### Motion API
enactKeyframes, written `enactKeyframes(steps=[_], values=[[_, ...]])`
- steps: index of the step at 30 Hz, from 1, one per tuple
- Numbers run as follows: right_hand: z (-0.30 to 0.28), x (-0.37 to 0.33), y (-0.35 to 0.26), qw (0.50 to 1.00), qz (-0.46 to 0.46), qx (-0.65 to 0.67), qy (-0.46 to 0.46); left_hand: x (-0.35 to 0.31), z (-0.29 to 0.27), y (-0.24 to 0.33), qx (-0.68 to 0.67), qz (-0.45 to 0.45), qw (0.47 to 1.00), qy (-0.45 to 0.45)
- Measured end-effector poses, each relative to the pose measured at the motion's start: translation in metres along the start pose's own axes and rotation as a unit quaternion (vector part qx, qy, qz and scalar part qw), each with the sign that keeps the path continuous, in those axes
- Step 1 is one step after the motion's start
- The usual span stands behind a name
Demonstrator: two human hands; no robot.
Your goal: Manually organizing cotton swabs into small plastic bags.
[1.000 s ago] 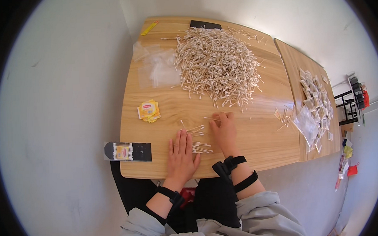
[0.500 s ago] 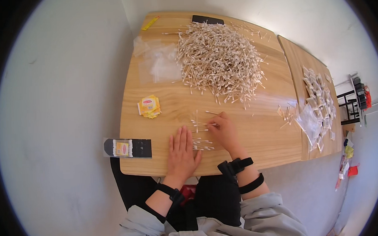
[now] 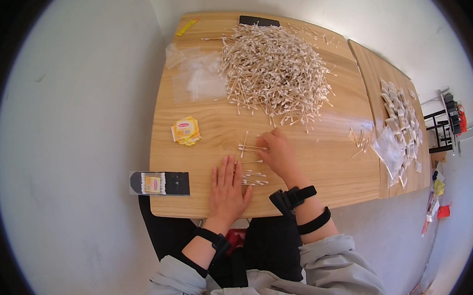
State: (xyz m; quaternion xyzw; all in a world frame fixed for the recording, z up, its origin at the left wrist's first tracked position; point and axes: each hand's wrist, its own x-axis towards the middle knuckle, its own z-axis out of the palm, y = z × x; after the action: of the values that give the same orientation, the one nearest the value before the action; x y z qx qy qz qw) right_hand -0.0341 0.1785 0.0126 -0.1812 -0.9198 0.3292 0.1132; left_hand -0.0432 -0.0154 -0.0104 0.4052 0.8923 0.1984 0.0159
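Observation:
My left hand point(image 3: 228, 192) lies flat on the wooden table, fingers stretched out and slightly spread. Beside its fingers sits a small row of cotton swabs point(image 3: 254, 177), lying side by side with their tips to the right. My right hand point(image 3: 278, 153) is just beyond that row, thumb and fingers pinched at the right end of a cotton swab point(image 3: 253, 147). Its far tip points left and crosses another swab point(image 3: 245, 143) that lies lengthwise. One more loose swab point(image 3: 253, 161) rests between the pinched fingers and the row. The right fingertips are partly hidden.
A large heap of cotton swabs point(image 3: 275, 72) covers the table's far middle. Clear plastic bags point(image 3: 202, 78) lie left of it, above yellow cards point(image 3: 185, 130). A black holder with a packed swab bag point(image 3: 153, 184) overhangs the left edge. Filled packets point(image 3: 401, 114) pile up at right.
My right hand has shifted slightly away from me, and the swab that lay by its fingertips is now hidden at them. The left hand stays in place.

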Motion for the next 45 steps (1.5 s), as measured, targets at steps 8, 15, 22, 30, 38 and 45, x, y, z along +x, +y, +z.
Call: enactKeyframes(steps=[8, 15, 22, 30, 38, 45], values=[[0.014, 0.023, -0.004, 0.992, -0.124, -0.012, 0.028, 0.003, -0.001, 0.002, -0.015, 0.007, 1.000, 0.021], [0.009, 0.018, 0.002, 0.996, 0.029, 0.079, -0.012, 0.000, -0.001, 0.001, -0.015, 0.006, 0.999, 0.030], [0.010, 0.002, -0.005, 0.997, 0.040, 0.061, -0.023, 0.002, -0.002, 0.001, -0.021, 0.011, 0.999, 0.027], [0.010, -0.036, 0.014, 0.970, 0.048, 0.233, 0.055, 0.008, -0.010, 0.002, -0.028, 0.001, 0.999, 0.014], [0.016, -0.068, 0.005, 0.958, 0.087, 0.247, 0.116, 0.030, -0.024, -0.013, 0.000, 0.035, 0.993, -0.108], [0.023, -0.046, -0.006, 0.996, -0.004, 0.083, 0.041, 0.023, -0.013, -0.011, -0.020, 0.017, 0.997, -0.075]])
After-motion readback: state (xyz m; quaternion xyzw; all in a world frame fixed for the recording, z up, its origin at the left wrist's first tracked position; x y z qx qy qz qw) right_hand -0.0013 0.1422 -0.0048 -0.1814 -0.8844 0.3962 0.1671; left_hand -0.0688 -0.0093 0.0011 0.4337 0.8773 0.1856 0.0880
